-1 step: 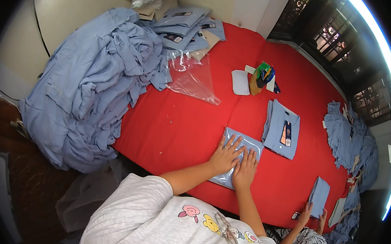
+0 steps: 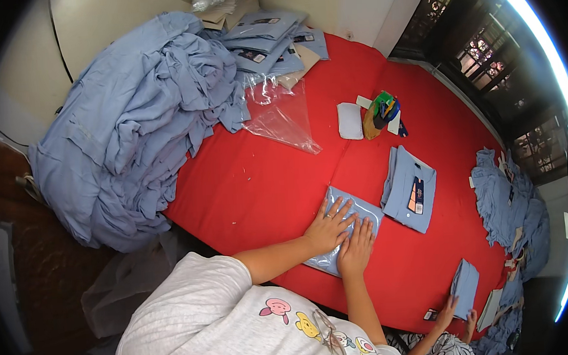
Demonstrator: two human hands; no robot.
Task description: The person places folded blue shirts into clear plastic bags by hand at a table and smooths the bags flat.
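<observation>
A folded light-blue garment in a shiny clear plastic bag [image 2: 365, 206] lies flat near the table's front edge. My left hand [image 2: 329, 228] rests on it with fingers spread and a ring on one finger. Beside it, my right hand [image 2: 356, 246] lies flat on the lower right part of the bag, fingers stretched out. The hands nearly touch and cover much of the package's middle. Just to its right is another folded blue garment [image 2: 403, 186], with a dark and orange tag on top.
A red-covered table [image 2: 234, 206] bears a large heap of blue cloth [image 2: 131, 128], stacked tagged garments [image 2: 262, 26], a clear plastic bag [image 2: 284, 122] and a pen holder [image 2: 384, 109]. At lower right, a co-worker's hands [image 2: 449, 312] hold a folded blue garment [image 2: 465, 288]. More blue garments [image 2: 496, 194] lie at far right.
</observation>
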